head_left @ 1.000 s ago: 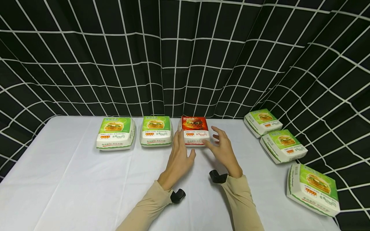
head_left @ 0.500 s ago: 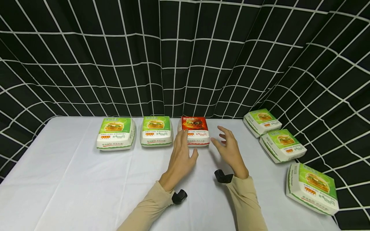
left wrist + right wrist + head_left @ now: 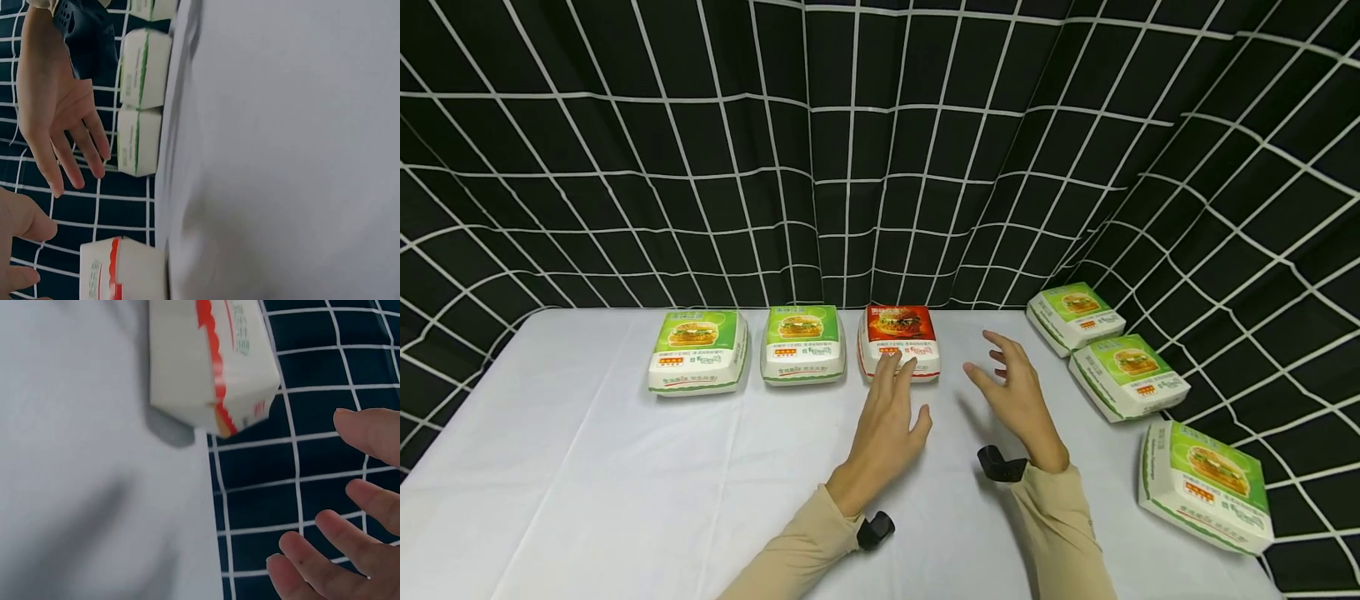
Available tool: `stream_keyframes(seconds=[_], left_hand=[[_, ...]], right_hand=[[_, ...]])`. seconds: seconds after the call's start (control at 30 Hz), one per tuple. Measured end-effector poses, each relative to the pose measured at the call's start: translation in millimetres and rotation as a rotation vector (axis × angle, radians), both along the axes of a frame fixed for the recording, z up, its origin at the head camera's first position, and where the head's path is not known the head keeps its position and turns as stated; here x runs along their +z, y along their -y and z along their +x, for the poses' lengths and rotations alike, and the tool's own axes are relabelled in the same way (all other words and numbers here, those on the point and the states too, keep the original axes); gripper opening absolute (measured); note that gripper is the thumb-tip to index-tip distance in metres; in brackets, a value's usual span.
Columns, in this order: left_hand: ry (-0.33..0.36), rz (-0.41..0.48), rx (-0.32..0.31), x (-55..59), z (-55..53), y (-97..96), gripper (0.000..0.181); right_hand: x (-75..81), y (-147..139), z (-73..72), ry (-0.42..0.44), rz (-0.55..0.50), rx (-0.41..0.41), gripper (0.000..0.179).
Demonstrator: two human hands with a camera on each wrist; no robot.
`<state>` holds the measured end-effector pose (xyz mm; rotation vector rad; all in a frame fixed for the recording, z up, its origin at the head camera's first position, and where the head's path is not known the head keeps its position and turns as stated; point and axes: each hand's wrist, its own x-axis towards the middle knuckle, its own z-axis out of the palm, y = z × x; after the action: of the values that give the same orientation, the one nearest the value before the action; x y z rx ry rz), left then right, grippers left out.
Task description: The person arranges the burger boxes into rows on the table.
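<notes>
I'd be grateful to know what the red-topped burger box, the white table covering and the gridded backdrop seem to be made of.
Red-topped burger box: probably printed card, smooth with perhaps a slight sheen, judging by its crisp folded edges.
White table covering: likely matt cloth, given its soft creases.
Gridded backdrop: apparently matt fabric, since its white lines bend over soft folds.
</notes>
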<state>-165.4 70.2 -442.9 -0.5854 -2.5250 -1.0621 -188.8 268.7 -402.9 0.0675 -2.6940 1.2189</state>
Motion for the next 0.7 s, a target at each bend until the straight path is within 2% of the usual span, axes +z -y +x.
stream_keyframes(seconds=[0.2,0.33,0.57,0.7], left_hand=[[-0.051,-0.031,-0.038,-2.0,7.6,-7.0,0.059],[-0.076,-0.040,-0.079,-2.1,12.2,-12.4,0.058],[-0.064,-0.094,-0.187,-2.4,17.2,-24.7,0.056],[-0.020,-0.102,-0.237,-2.7,18.7,-30.0,0.056]], right_hand=[[-2.8,-21,17.4,0.016,0.036,-0.015,0.060],[-2.6,-33,27.6,-0.003,0.063,-0.016,0.059],[0.5,-47,40.0,-0.061,0.124,-0.022,0.056],[1.9,-55,46.8,-0.079,0.159,-0.023,0.055]])
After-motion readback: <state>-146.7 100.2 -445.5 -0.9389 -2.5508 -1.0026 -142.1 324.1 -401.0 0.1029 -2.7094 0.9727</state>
